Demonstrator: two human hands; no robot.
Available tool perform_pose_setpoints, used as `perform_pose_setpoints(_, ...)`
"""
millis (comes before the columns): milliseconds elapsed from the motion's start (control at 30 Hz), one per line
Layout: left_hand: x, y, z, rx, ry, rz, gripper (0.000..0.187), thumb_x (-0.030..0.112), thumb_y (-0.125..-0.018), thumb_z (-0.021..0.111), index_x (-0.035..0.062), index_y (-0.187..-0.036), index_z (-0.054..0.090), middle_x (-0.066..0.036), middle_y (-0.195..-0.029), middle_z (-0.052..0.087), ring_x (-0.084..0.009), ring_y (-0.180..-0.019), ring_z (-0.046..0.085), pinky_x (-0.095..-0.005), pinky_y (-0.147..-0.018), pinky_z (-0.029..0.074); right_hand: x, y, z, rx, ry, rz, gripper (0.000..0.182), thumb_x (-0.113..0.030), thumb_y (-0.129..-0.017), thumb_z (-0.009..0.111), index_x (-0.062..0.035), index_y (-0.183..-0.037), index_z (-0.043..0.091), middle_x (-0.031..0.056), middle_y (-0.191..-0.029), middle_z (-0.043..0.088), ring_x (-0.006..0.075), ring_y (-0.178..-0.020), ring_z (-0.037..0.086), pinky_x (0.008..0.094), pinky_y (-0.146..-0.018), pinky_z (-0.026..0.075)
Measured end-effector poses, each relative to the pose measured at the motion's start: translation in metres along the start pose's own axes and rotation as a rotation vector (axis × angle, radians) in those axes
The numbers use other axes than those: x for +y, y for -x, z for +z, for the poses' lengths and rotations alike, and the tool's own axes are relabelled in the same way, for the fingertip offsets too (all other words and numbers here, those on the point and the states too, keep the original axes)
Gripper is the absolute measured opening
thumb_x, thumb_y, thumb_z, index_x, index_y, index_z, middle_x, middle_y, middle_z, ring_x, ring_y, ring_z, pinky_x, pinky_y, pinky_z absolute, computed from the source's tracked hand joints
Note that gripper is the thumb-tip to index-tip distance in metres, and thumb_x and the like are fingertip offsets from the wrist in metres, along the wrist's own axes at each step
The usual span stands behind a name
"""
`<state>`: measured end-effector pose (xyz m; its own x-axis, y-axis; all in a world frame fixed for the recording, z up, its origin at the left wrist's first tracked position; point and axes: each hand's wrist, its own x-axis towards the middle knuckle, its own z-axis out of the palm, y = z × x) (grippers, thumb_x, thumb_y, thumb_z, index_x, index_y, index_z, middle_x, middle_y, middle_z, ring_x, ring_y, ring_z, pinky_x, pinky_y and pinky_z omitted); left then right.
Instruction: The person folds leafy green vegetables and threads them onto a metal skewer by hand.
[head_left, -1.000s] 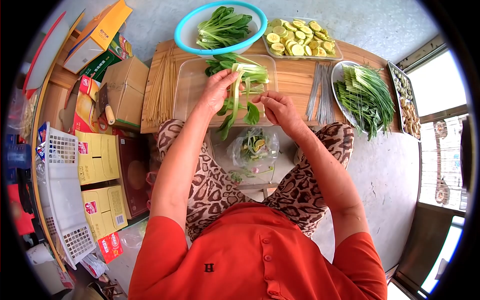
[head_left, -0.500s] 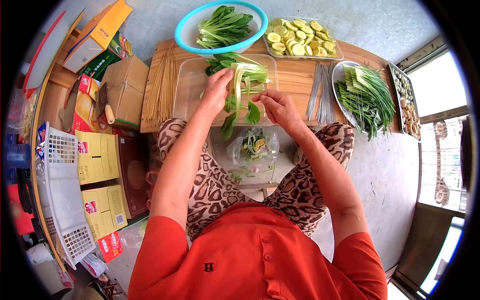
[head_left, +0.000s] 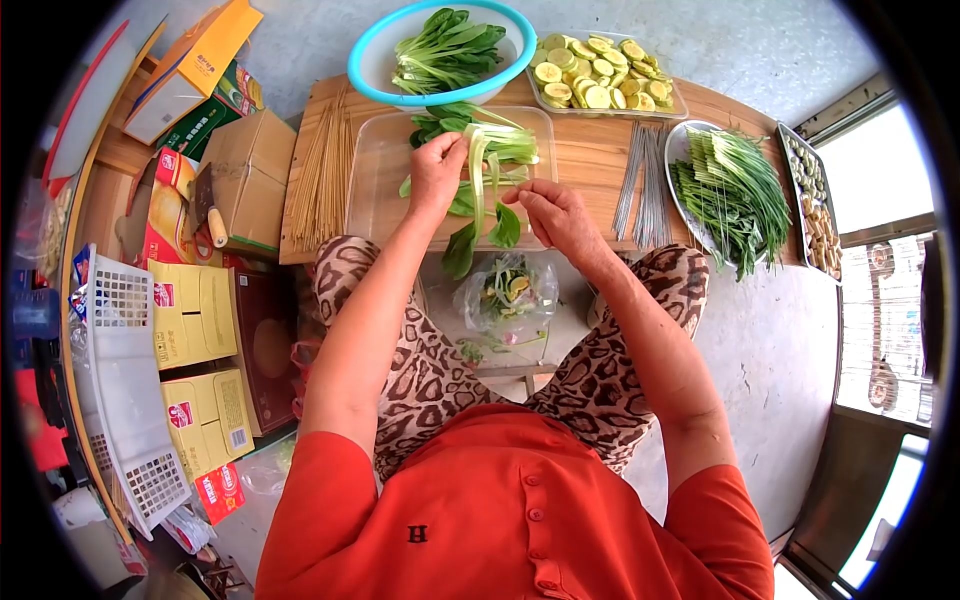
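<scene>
My left hand (head_left: 438, 178) pinches several leafy green stalks (head_left: 477, 170) by their pale ends, with the leaves hanging down over the table's front edge. Close on the right, my right hand (head_left: 556, 216) has thumb and forefinger pressed together beside the stalks; what lies between those fingertips is too small to make out. Under both hands lies a clear plastic tray (head_left: 372, 160), holding more leafy greens (head_left: 515, 146).
Behind the tray stand a blue-rimmed basin (head_left: 357, 68) of greens and a tray of sliced squash (head_left: 600, 75). Bamboo skewers (head_left: 318, 185) lie left, metal skewers (head_left: 643, 190) right, near a plate of chives (head_left: 735, 190). A plastic bag of scraps (head_left: 510, 295) sits below.
My left hand has turned slightly, its back now more upward, still on the stalks. The hanging leaves have shifted a little; my right hand stays almost in place.
</scene>
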<state>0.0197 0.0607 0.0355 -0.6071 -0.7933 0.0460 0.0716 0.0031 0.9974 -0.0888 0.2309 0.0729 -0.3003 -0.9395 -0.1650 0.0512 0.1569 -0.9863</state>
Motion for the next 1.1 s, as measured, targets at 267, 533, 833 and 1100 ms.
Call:
perform_pose_setpoints(267,-0.004,0.001,0.001,0.019,-0.048,0.094,0.021,0.014,-0.094,0.055,-0.0045,-0.099,0.064,-0.005,-0.080,0.066,-0.0129,-0.067,0.066,-0.0245,-0.057,0.054,0.001,0.000,0.000,0.009,-0.037,0.017,0.025,-0.015,-0.095,0.046,0.0003,-0.098,0.065,-0.0042,-0.050,0.041,0.0048,-0.042,0.035,0.0220,-0.042,0.028)
perform_pose_setpoints(533,-0.005,0.000,0.001,0.075,-0.224,0.234,0.015,0.007,-0.090,0.056,-0.0047,-0.096,0.064,-0.007,-0.076,0.064,-0.0130,-0.059,0.064,-0.0258,-0.051,0.052,0.004,-0.001,-0.001,-0.003,-0.012,-0.006,0.025,-0.017,-0.097,0.045,-0.0013,-0.100,0.064,-0.0060,-0.049,0.038,0.0037,-0.040,0.032,0.0200,-0.040,0.026)
perform_pose_setpoints(833,-0.008,-0.002,-0.006,-0.112,-0.315,0.172,0.022,0.014,-0.096,0.050,-0.0020,-0.103,0.063,-0.007,-0.085,0.065,-0.0125,-0.076,0.065,-0.0263,-0.069,0.054,-0.002,-0.001,-0.003,-0.006,-0.163,0.048,0.025,-0.018,-0.097,0.043,-0.0026,-0.100,0.063,-0.0057,-0.048,0.036,0.0046,-0.039,0.027,0.0214,-0.039,0.020)
perform_pose_setpoints(1100,0.027,0.014,0.003,-0.393,0.385,-0.109,0.039,0.033,-0.099,0.046,-0.0009,-0.116,0.056,-0.011,-0.092,0.065,-0.0181,-0.084,0.062,-0.0298,-0.078,0.049,-0.018,0.005,-0.011,-0.126,-0.328,0.079,0.025,-0.021,-0.098,0.042,-0.0037,-0.101,0.061,-0.0054,-0.046,0.034,0.0053,-0.041,0.027,0.0217,-0.043,0.023)
